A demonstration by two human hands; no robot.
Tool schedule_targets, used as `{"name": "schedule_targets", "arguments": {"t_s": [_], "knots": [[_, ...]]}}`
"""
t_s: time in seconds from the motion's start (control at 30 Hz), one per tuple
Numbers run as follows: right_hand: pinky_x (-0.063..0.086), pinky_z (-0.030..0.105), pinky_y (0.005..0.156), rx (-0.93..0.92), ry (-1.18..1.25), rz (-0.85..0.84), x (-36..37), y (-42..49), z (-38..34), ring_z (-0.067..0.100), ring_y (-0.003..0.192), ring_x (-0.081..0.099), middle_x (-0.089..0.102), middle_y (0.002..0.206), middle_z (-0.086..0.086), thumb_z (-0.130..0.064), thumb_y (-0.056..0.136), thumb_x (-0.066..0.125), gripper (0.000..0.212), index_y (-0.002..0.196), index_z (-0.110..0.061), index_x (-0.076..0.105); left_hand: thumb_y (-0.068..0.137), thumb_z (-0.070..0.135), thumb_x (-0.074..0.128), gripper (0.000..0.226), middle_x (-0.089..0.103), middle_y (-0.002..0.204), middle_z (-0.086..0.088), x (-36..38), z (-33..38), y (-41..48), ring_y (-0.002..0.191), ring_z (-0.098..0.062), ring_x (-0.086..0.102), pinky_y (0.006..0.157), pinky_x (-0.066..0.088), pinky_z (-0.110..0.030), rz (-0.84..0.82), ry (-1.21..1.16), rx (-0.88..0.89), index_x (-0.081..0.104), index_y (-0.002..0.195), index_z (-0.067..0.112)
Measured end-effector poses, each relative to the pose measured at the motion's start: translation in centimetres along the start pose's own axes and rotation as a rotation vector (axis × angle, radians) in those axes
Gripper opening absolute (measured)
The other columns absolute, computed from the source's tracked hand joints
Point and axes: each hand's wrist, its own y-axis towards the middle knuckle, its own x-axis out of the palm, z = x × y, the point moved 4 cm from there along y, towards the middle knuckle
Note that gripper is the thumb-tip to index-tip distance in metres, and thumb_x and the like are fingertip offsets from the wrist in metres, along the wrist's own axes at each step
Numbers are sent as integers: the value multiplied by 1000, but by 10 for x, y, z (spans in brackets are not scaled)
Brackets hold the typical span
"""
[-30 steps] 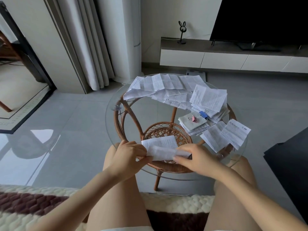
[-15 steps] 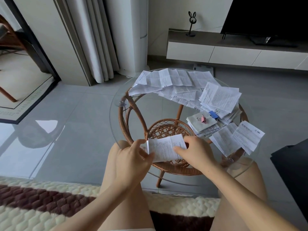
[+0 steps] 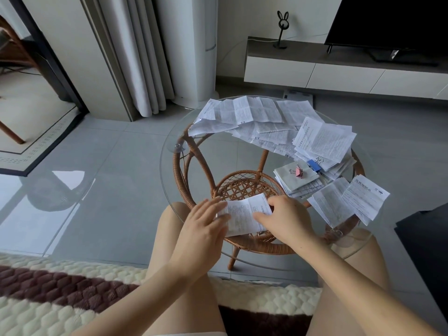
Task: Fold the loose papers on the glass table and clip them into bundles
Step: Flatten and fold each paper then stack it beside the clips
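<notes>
A folded printed paper [image 3: 242, 214] lies on the near edge of the round glass table [image 3: 218, 154]. My left hand [image 3: 206, 224] presses flat on its left side with straight fingers. My right hand [image 3: 286, 219] holds its right side, thumb laid across the sheet and fingers curled at the top edge. Loose unfolded papers [image 3: 247, 115] spread across the far side. A folded bundle carries a pink binder clip [image 3: 299, 171], and a blue binder clip [image 3: 314, 165] sits on a stack beside it. Two more sheets [image 3: 349, 200] lie at the right rim.
The table's rattan base [image 3: 244, 185] shows through the glass. My knees sit under the near rim, with a quilted blanket [image 3: 72, 287] below. A white TV cabinet [image 3: 339, 73], a curtain [image 3: 135, 57] and a dark object [image 3: 426, 251] at right surround the table.
The paper went from a half-folded strip held up in both hands to a flatter folded sheet on the glass. My left hand opened and now presses it; the view moved closer.
</notes>
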Motion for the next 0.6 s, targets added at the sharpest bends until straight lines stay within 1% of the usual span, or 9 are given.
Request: {"name": "schedule_targets", "arguments": {"t_s": [0.03, 0.07, 0.13, 0.2, 0.3, 0.37, 0.47, 0.53, 0.6], "knots": [[56, 37, 65, 4, 0, -6, 0, 1, 0, 16, 77, 63, 69, 96, 0, -43, 83, 63, 31, 88, -13, 66, 79, 3, 67, 24, 65, 120, -5, 4, 1, 1, 120, -22, 56, 102, 45, -43, -51, -13, 75, 74, 101, 11], [56, 37, 66, 9, 1, -13, 0, 1, 0, 16, 77, 63, 69, 96, 0, -43, 83, 63, 31, 90, -13, 67, 75, -5, 69, 33, 64, 123, -5, 7, 2, 1, 122, -23, 55, 102, 45, -45, -96, -28, 119, 73, 104, 10], [57, 36, 66, 14, 2, -23, 0, 1, 0, 16, 79, 63, 68, 99, 0, -43, 84, 63, 31, 93, -13, 67, 72, -8, 71, 45, 62, 126, -6, 10, 2, 2, 123, -23, 54, 99, 47, -45, -141, -48, 126, 71, 113, 11], [57, 36, 66, 22, 0, -28, 0, 0, 0, 16, 80, 63, 68, 101, 0, -42, 84, 63, 30, 93, -14, 67, 80, 1, 65, 41, 59, 131, -7, 9, -1, 2, 125, -24, 52, 102, 44, -47, -145, -47, 88, 68, 117, 17], [57, 35, 67, 32, -4, -28, 0, -1, -2, 17, 80, 63, 68, 101, 0, -41, 84, 61, 29, 93, -13, 65, 86, 17, 54, 36, 56, 133, -9, 5, -5, 3, 126, -25, 50, 107, 32, -49, -153, 23, 53, 67, 119, 27], [54, 32, 68, 33, -11, -5, -1, -4, -5, 17, 83, 61, 67, 102, -1, -38, 86, 59, 26, 98, -14, 62, 87, 20, 53, 36, 57, 132, -7, 5, -6, 3, 125, -26, 52, 107, 32, -52, -176, 55, 56, 67, 118, 30], [37, 21, 60, 5, -47, 60, -4, -10, -12, 14, 82, 55, 65, 103, -3, -35, 92, 55, 25, 107, -15, 56, 90, 23, 44, 37, 59, 130, -9, 7, -3, 1, 121, -27, 55, 105, 37, -55, -170, 100, 76, 67, 117, 29], [27, 17, 50, 10, -59, 77, -4, -12, -14, 13, 76, 49, 65, 99, -2, -37, 93, 54, 24, 100, -14, 56, 89, 24, 37, 41, 61, 127, -13, 6, -1, 0, 119, -29, 57, 105, 36, -55, -156, 131, 90, 68, 117, 26], [22, 16, 46, 34, -44, 81, -5, -11, -12, 12, 73, 48, 62, 89, -3, -39, 92, 56, 24, 86, -17, 51, 88, 21, 38, 42, 61, 125, -16, 4, 0, 0, 119, -30, 57, 106, 35, -55, -122, 152, 119, 69, 116, 22]]}}
